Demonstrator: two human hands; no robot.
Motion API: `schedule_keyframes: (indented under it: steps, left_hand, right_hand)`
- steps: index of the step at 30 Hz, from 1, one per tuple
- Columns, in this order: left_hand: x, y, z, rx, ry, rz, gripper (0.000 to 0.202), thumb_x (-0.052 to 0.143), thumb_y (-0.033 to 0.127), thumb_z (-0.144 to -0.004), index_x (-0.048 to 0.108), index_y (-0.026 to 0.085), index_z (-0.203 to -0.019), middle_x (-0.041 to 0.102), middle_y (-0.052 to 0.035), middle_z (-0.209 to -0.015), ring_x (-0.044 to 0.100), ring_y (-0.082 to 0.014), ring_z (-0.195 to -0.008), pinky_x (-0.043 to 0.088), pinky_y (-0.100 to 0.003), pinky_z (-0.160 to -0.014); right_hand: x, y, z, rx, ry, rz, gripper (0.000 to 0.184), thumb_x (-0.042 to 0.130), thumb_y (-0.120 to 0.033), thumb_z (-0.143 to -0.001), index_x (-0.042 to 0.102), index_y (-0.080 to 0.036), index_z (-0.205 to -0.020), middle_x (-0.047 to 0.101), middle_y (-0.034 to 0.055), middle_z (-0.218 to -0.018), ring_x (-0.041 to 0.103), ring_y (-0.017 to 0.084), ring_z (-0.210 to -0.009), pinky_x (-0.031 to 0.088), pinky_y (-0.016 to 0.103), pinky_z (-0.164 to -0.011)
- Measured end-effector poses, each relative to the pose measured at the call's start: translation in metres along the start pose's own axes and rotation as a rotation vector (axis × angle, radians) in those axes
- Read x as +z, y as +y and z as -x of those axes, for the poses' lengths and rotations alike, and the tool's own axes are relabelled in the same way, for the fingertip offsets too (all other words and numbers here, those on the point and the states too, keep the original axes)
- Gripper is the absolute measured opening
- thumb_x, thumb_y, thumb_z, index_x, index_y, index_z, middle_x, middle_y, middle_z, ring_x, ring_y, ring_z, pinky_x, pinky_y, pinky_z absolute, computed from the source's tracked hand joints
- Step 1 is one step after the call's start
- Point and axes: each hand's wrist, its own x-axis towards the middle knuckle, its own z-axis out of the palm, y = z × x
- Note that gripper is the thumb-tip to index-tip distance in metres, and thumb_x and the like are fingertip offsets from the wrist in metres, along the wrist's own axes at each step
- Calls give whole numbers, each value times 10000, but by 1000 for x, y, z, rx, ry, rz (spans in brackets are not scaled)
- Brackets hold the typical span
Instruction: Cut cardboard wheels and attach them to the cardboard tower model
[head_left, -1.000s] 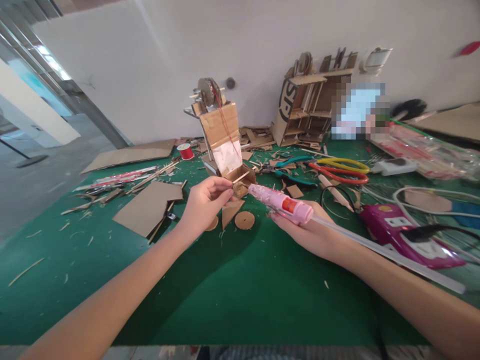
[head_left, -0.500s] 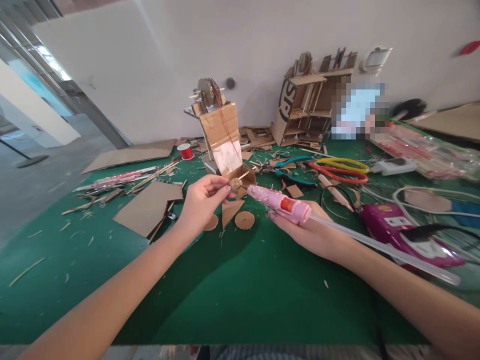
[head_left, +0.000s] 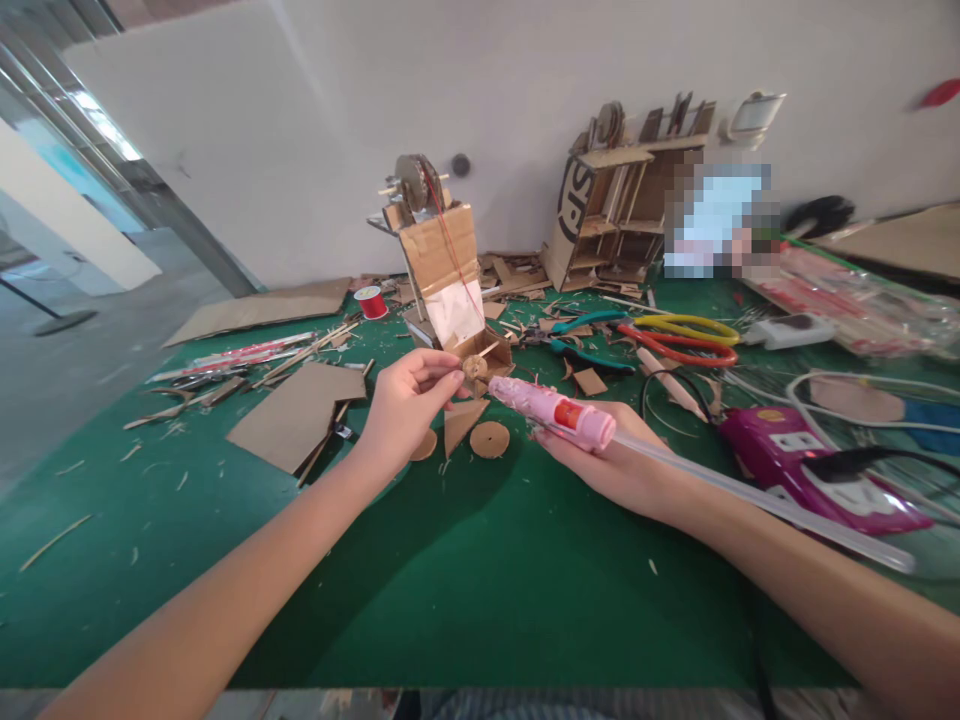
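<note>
Between the thumb and fingers of my left hand (head_left: 416,400) is a small round cardboard disc (head_left: 475,368), with a thin wooden stick pointing up and right from it. My right hand (head_left: 615,465) is wrapped round a pink glue gun (head_left: 555,408); its nozzle is close to the disc, and whether they touch I cannot tell. A long clear glue stick (head_left: 765,503) sticks out of its rear. Below lie a flat cardboard disc (head_left: 490,440) and a triangular cardboard piece (head_left: 462,424). Behind stands a cardboard model (head_left: 441,245) with a wheel and red thread on top.
A purple power strip (head_left: 817,470) with cables sits at right. Beyond my right hand lie teal-handled pliers (head_left: 592,358) and scissors with yellow and orange handles (head_left: 686,343). A red thread spool (head_left: 370,303), cardboard scraps (head_left: 296,415) and a shelf-like cardboard model (head_left: 607,215) also occupy the green table.
The glue gun has shifted slightly left and down, its nozzle nearer the disc. The small disc has turned a little to face me more, while my left hand stays almost in place.
</note>
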Motion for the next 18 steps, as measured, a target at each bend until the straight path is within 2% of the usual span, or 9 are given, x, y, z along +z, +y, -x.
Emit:
schedule_keyframes:
  steps: [11,18]
  left_hand:
    - [0,-1,1,9,-3,-24,169,682,279,-765,617,167,-873,689,-28,-764,669,-151,-669,525,-248,-560]
    - [1,3,3,4,-7,-30,150,679,259,-769,620,167,-873,684,-21,-757,670,-145,-681,535,-246,-590]
  right_hand:
    - [-1,-4,0,26,-24,1,261,512,-379,-873,583,-196,-702,562,-21,-603,514,128,-534,375,230,-489]
    - [-1,-5,0,39,-32,-25,235,517,-381,-877,624,-194,-784,539,-26,-593,502,127,-527,366,230,-476]
